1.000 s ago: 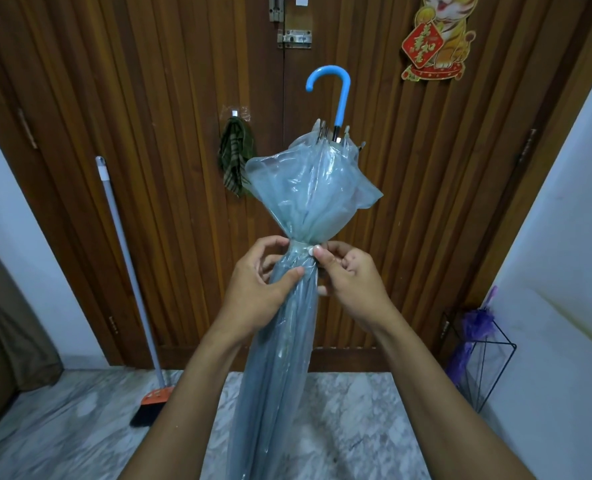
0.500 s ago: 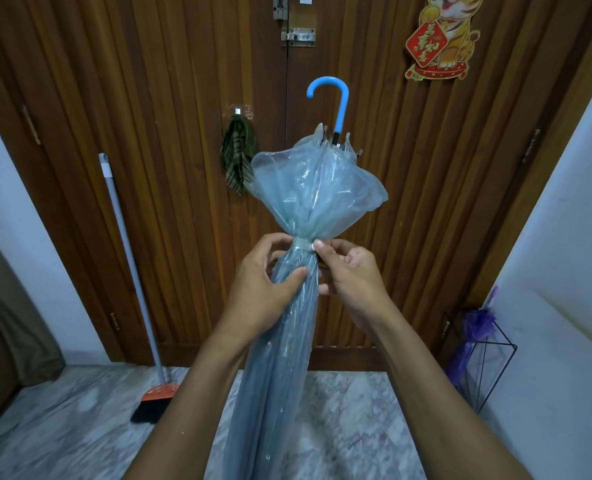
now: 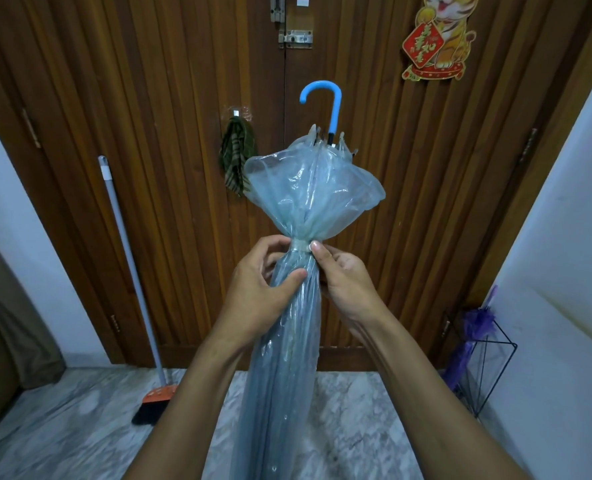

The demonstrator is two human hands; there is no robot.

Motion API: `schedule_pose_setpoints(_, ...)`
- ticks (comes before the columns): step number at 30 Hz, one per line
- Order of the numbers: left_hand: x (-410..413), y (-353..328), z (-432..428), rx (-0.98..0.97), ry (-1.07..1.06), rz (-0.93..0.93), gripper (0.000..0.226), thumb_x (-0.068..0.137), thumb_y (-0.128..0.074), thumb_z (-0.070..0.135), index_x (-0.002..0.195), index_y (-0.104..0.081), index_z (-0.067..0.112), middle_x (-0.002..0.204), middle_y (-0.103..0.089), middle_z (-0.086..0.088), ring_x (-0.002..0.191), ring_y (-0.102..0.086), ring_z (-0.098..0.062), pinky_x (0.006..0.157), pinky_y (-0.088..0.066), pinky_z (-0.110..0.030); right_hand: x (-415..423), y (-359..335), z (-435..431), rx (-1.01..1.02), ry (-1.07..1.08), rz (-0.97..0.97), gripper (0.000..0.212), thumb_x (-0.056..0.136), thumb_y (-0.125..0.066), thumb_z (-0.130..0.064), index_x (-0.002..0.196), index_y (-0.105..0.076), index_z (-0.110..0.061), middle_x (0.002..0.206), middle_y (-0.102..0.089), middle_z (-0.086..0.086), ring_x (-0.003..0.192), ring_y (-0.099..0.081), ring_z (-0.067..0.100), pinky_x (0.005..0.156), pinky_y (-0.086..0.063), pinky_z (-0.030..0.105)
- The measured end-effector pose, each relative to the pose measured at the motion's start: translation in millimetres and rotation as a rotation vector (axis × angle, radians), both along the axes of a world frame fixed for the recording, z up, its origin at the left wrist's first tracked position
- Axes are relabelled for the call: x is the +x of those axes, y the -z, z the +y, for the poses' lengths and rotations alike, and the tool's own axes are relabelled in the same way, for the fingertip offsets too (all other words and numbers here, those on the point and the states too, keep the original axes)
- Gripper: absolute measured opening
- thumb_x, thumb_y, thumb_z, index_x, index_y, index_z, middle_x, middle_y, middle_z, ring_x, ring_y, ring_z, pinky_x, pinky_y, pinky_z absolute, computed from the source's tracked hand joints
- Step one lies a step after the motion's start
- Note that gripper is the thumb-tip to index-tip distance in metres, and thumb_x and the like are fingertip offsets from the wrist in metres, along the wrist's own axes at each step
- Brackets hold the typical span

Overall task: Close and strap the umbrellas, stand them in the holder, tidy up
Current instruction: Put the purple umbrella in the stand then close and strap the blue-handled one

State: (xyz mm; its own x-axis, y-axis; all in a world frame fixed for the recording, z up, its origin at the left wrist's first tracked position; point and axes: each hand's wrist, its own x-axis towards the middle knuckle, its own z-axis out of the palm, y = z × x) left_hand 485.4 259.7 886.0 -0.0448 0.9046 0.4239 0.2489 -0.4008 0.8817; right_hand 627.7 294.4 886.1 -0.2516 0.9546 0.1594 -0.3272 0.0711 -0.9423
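Left grip (image 3: pixel 260 289) round umbrella (image 3: pixel 308 192), right grip (image 3: pixel 346 282) pinching strap (image 3: pixel 299 244), tip cut off

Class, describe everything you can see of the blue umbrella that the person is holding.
The umbrella is closed, of clear pale-blue plastic, held upright with its curved blue handle on top. A whitish strap cinches it; the folds puff out above. The left hand grips it below the strap; the right hand pinches the strap.

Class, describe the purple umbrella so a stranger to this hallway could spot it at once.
Follow the wooden door down to its corner by the right wall. A black wire holder stands there, with the purple umbrella inside. It alone is purple; the other umbrella is pale blue with a hooked handle.
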Motion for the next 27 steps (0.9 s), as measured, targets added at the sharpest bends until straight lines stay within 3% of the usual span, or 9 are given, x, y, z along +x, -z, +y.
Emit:
schedule_pose_setpoints(7,-0.5,0.2,-1.5,-0.006,0.026,-0.003,0.04,0.084,-0.074,0.01,0.113,-0.057,0.033,0.103,-0.073,0.003,0.091,-0.072,-0.008,0.079,-0.061,-0.032,-5.4,4.1,-0.9,0.024,0.075,0.024,0.027,0.1,-0.054,-0.018,0.117,-0.063,0.001,0.105,-0.073,0.019,0.094,-0.072,0.028,0.083,-0.059,0.034)
schedule_pose_setpoints(13,-2.8,4.2,0.6,-0.038,0.043,-0.068,0.04,0.086,-0.072,0.007,0.117,-0.056,0.026,0.103,-0.073,-0.001,0.092,-0.073,-0.015,0.079,-0.061,-0.04,-7.8,2.4,-2.7,0.063,0.088,0.028,0.02,0.098,-0.056,-0.011,0.113,-0.065,0.0,0.104,-0.073,0.016,0.09,-0.072,0.02,0.078,-0.06,0.026)
schedule_pose_setpoints(21,2.2,-4.5,-0.2,-0.037,0.036,-0.069,0.038,0.084,-0.074,0.009,0.112,-0.058,0.03,0.101,-0.074,0.001,0.087,-0.074,-0.009,0.073,-0.06,-0.028,3.4,-2.4,-1.6,0.001,-0.049,0.061,0.031,0.099,-0.054,-0.017,0.126,-0.059,-0.002,0.114,-0.072,0.019,0.102,-0.07,0.028,0.088,-0.058,0.033)
schedule_pose_setpoints(27,6.4,-5.9,-2.9,-0.006,0.035,-0.062,0.038,0.086,-0.072,0.006,0.116,-0.057,0.022,0.101,-0.074,-0.001,0.088,-0.074,-0.011,0.076,-0.061,-0.033,1.9,-2.0,-4.3,0.062,0.038,0.071,0.021,0.099,-0.055,-0.012,0.115,-0.064,-0.002,0.103,-0.074,0.014,0.092,-0.073,0.023,0.075,-0.06,0.027)
